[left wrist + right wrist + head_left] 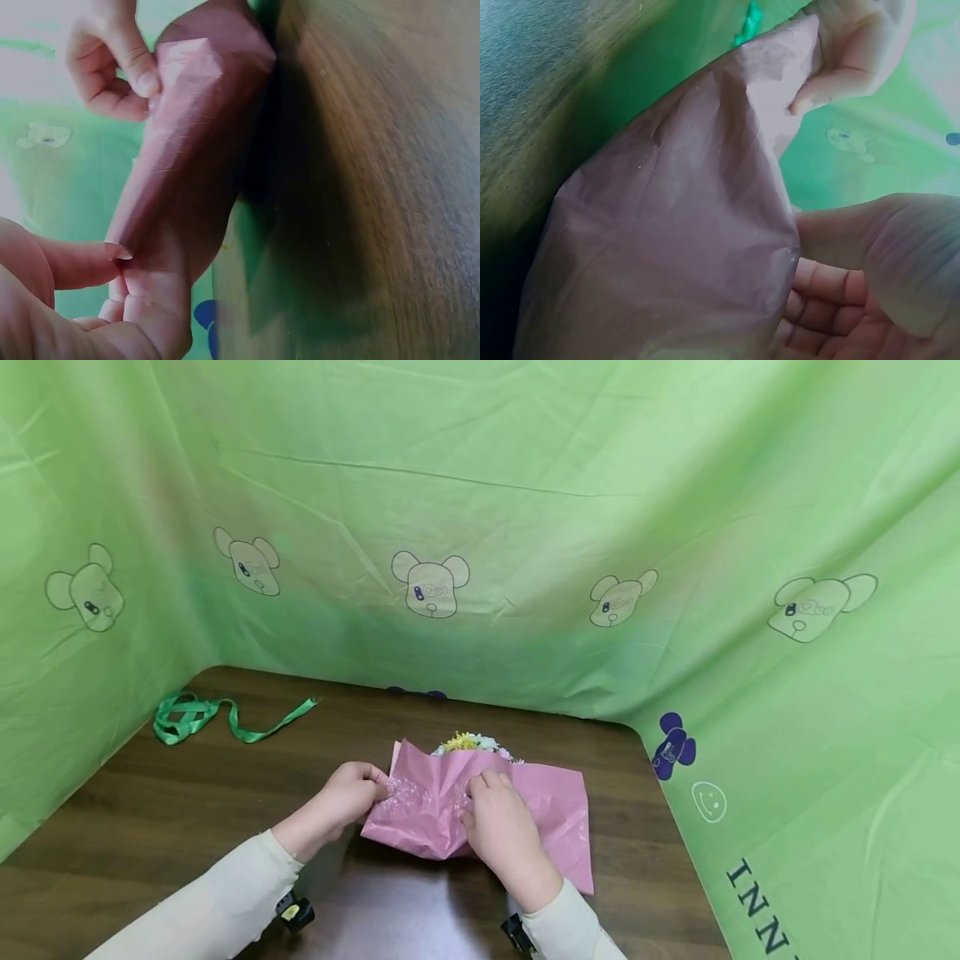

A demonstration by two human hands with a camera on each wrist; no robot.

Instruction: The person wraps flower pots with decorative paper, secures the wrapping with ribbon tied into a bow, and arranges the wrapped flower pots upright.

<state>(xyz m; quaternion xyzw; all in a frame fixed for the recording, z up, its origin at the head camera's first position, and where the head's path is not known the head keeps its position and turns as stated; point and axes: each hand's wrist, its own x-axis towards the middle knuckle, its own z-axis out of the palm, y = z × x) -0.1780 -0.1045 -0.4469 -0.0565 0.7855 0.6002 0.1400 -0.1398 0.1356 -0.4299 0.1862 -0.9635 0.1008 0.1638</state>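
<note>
A sheet of pink wrapping paper (427, 810) is folded up in front of a bunch of flowers (467, 742), whose yellow and white heads show above its upper edge. At the paper's left edge my left hand (352, 797) pinches it between thumb and fingers; the left wrist view shows the thumb on the paper's border (120, 251). My right hand (501, 827) pinches the paper near its middle, and in the right wrist view the thumb presses the paper's edge (784, 225). The flower stems are hidden by the paper.
A loosely coiled green ribbon (183, 718) lies on the far left of the brown wooden table (225, 785). Green cloth (525, 527) printed with bear faces hangs around the back and sides.
</note>
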